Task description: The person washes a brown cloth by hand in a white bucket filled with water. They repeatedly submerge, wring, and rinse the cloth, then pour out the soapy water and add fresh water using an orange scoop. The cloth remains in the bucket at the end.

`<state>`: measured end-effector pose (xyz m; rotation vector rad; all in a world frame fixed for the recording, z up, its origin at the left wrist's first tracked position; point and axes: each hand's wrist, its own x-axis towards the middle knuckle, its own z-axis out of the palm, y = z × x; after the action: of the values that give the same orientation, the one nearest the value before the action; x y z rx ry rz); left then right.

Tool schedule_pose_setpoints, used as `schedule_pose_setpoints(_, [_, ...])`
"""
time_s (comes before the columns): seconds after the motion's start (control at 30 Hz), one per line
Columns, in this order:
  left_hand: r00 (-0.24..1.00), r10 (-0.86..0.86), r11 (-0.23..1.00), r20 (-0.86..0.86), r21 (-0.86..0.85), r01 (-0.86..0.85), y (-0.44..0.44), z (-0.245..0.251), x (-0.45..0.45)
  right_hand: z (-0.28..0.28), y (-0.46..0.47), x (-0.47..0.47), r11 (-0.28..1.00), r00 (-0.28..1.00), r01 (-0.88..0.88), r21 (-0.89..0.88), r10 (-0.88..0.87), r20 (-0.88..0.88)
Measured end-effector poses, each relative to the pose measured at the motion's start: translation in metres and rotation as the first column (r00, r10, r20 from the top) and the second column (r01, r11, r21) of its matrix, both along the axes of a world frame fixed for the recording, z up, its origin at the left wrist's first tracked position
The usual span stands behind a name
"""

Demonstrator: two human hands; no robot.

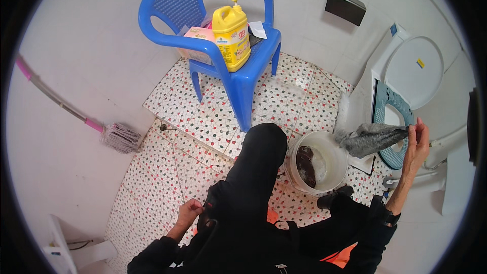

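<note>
My right hand (416, 148) is raised at the right, thumb and fingers pinching the end of a grey cloth item (374, 139). The cloth stretches leftward in front of the toilet, its far end close to the bucket's rim. A white plastic bucket (336, 171) stands on the floor before me, between my legs. Inside lie a dark brown cloth (305, 165) and sudsy water (320, 163). Down by my left thigh, my left hand (190, 213) has its fingertips bent together against my black trousers (243, 179); whether they grip the fabric cannot be made out.
A blue plastic armchair (243, 95) holds a yellow pump jug (232, 38) and a pink box (199, 34). The toilet with a teal seat cover (392, 102) stands right. A mop (121, 137) leans left, near a raised floor edge (198, 135). Orange plastic (340, 257) shows beneath me.
</note>
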<state>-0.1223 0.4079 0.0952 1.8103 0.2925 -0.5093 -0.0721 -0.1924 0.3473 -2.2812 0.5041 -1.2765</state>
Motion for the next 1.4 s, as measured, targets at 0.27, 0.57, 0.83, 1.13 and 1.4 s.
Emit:
schedule_pose_setpoints(0.27, [0.935, -0.296, 0.888, 0.196, 0.418, 0.193, -0.006, 0.030, -0.013, -0.113, 0.027, 0.012, 0.990, 0.909, -0.103, 0.096, 0.133, -0.395])
schedule_pose_setpoints(0.57, [0.932, -0.234, 0.972, -0.276, -0.058, 0.227, -0.014, 0.075, -0.012, -0.163, 0.111, 0.006, 0.833, 0.521, -0.460, 0.307, 0.534, -0.666])
schedule_pose_setpoints(0.83, [0.851, -0.358, 0.916, -0.384, 0.032, 0.400, -0.017, 0.063, 0.004, -0.170, 0.120, 0.004, 0.837, 0.399, -0.452, 0.308, 0.499, -0.769])
schedule_pose_setpoints(1.13, [0.909, -0.351, 0.907, -0.223, 0.160, 0.389, 0.013, -0.006, 0.018, -0.182, 0.130, 0.003, 0.836, 0.423, -0.479, 0.267, 0.487, -0.764])
schedule_pose_setpoints(1.4, [0.966, -0.248, 0.892, -0.074, 0.371, 0.258, -0.005, 0.035, 0.003, -0.172, 0.126, 0.000, 0.876, 0.549, -0.434, 0.211, 0.443, -0.709])
